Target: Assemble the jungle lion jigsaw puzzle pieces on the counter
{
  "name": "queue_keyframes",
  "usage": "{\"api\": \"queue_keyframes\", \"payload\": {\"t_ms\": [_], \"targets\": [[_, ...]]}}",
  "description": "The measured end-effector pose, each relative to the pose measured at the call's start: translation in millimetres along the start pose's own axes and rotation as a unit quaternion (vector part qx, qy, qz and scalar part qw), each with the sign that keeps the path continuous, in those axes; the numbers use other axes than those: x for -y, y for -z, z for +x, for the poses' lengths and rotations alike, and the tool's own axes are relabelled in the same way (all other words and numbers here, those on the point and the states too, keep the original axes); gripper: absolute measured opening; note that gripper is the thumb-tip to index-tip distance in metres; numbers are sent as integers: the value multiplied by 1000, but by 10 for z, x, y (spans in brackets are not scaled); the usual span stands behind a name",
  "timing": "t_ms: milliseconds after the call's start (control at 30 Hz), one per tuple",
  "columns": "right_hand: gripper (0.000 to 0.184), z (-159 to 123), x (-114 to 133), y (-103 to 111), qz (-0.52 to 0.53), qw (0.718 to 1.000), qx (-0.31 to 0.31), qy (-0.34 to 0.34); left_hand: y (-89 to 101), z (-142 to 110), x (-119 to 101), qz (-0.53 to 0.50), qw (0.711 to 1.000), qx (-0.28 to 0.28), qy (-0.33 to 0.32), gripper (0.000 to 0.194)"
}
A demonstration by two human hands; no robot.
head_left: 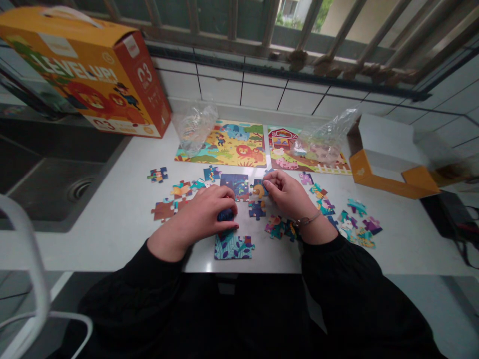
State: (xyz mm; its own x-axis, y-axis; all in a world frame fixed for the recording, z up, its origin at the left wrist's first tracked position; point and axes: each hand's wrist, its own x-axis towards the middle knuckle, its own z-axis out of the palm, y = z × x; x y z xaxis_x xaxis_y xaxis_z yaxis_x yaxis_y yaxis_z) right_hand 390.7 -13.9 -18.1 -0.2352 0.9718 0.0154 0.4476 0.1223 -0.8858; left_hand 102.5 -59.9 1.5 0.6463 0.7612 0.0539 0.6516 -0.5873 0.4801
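My left hand (207, 208) arches over the left side of a partly joined jigsaw puzzle, thumb and fingers apart, hiding some pieces. Dark blue puzzle parts (225, 215) show between its thumb and fingers. Beyond the fingertips lies a joined dark blue section (235, 185); nearer me is a teal leafy section (232, 248). My right hand (283, 190) pinches the edge of a puzzle piece (266, 184), mostly covered by the fingertips. Just left of it, an orange-and-blue piece (258, 190) touches or nearly touches a dark blue piece (257, 210).
Loose pieces lie left (163, 210) and right (348, 222). Behind stand two picture boards, savanna (243, 144) and farm (282, 154), partly under plastic bags (196, 127). A puzzle box (86, 75) stands by the sink (56, 174); an opened carton (389, 174) is at right.
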Motion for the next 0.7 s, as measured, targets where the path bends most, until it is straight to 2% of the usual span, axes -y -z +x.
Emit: {"api": "queue_keyframes", "payload": {"t_ms": [133,367,600,700], "targets": [[21,76,-7,-46,-57,997,-47,2,-5,3,8,-1,1000,1,-4,25],[18,289,-31,-132,-145,985,-88,6,-4,10,3,-1,1000,2,-3,25],[11,329,33,-178,-186,978,-91,12,10,10,-3,2,1000,3,5,26],[16,310,63,-202,-212,973,-91,15,-2,8,2,3,1000,1,4,27]]}}
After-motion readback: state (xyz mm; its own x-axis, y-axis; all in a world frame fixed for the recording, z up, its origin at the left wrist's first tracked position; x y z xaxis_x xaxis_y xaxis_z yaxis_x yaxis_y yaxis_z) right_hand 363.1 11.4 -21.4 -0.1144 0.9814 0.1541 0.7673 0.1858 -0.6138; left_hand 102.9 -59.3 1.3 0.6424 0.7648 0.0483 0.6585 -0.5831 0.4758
